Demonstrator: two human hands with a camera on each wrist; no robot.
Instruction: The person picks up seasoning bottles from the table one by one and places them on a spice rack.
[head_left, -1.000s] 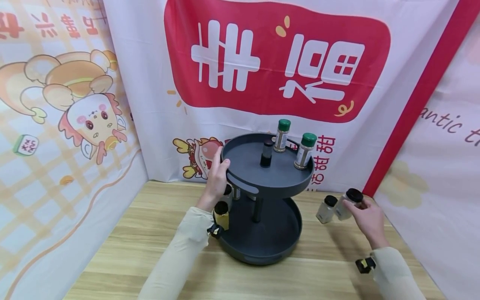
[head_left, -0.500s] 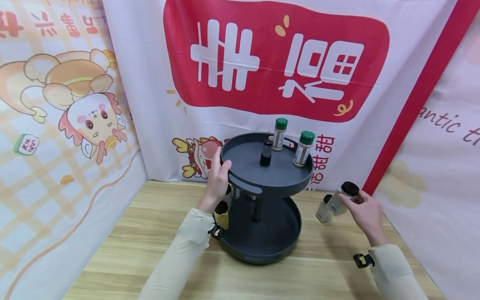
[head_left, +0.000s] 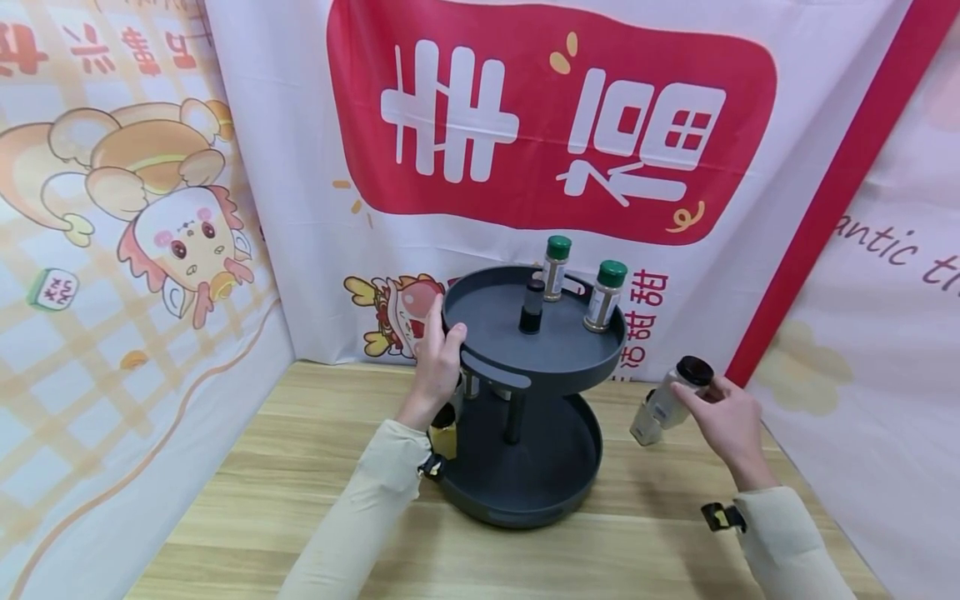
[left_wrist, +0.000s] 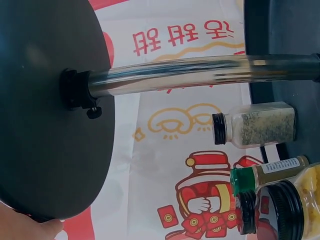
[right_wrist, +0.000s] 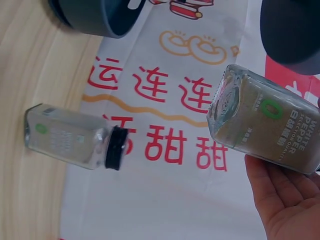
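Observation:
My right hand (head_left: pixel 731 421) holds a square glass spice jar (head_left: pixel 670 402) by its upper part, tilted and raised off the table. Its label in the right wrist view reads "WHITE PEPPER". A similar black-capped jar (right_wrist: pixel 70 137) stands on the table just beyond it. With its thumb at the rim, my left hand (head_left: pixel 437 367) grips the left edge of the upper tray of a dark two-tier turntable (head_left: pixel 555 383). Two green-capped shakers (head_left: pixel 603 307) and a small dark bottle (head_left: pixel 532 308) stand on that upper tray.
On the lower tray (head_left: pixel 555 492), several jars gather at the left, among them a yellow-filled jar (head_left: pixel 444 437) and a speckled seasoning jar (left_wrist: pixel 265 125). A metal post (left_wrist: pixel 175 72) joins the tiers. Printed cloth (head_left: pixel 300 183) hangs behind the wooden table (head_left: pixel 300 467).
The white pepper jar has moved left and up in my right hand, tilting more. The upper tray has turned slightly, its front slot moving right and its shakers left; my left hand follows a little.

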